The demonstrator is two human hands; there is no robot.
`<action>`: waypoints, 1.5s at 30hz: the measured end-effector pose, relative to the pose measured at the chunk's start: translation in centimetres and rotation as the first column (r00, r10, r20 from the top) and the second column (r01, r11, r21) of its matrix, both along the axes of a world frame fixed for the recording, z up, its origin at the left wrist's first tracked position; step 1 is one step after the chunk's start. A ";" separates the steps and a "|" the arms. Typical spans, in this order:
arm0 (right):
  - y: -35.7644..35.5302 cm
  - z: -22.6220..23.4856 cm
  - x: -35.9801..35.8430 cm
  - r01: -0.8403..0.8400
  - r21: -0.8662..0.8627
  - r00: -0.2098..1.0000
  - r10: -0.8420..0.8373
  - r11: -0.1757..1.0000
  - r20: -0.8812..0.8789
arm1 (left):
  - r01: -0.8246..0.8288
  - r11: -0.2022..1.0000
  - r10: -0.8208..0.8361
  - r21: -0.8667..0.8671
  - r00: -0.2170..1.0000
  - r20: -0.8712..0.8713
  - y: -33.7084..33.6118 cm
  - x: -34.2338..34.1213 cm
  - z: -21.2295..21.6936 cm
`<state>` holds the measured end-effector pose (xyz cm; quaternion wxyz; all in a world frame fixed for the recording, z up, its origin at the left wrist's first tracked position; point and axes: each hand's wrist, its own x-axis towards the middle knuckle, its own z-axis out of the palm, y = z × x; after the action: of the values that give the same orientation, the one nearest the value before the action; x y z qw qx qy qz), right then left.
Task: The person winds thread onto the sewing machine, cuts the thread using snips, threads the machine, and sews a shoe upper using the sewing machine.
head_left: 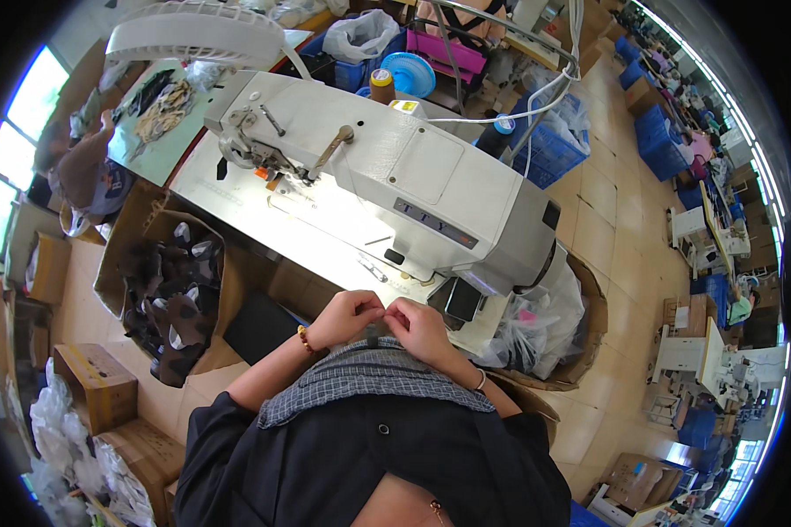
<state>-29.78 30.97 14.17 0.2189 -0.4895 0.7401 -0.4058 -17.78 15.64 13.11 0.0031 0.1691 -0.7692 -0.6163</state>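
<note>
My left hand (350, 314) and my right hand (419, 325) meet close together just in front of my chest, fingers pinched on a small dark piece (373, 335) between them. A bead bracelet circles my left wrist and a thin bangle my right. Under the hands lies a grey checked cloth (369, 378) over my dark top. Beyond the hands stands a white industrial sewing machine (395, 167) on its white table (264, 215). What the small piece is cannot be made out.
An open cardboard box (171, 290) of brown fabric pieces sits at my left. A box lined with a clear plastic bag (540, 329) sits at my right. Blue crates (549, 145), thread cones and more sewing stations stand beyond on the tiled floor.
</note>
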 end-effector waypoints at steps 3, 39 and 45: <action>-0.6 -0.4 0.5 0.039 0.026 0.997 -0.040 0.999 0.070 | 0.012 0.999 -0.011 0.036 1.000 -0.017 -0.7 0.5 -0.9; -0.1 -2.1 1.1 0.159 0.200 0.833 -0.240 0.967 0.498 | -0.065 0.889 -0.232 -0.453 0.790 -0.568 -0.8 1.7 4.3; 5.4 2.8 3.4 0.067 0.112 0.477 -0.130 0.991 0.869 | -0.010 0.699 -0.544 -0.715 0.641 -0.541 2.1 -0.3 4.8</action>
<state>-26.38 36.40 16.94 0.5560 -0.1650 0.5653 -0.5866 -18.10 17.70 17.88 0.2653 -0.2251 -0.8850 -0.3093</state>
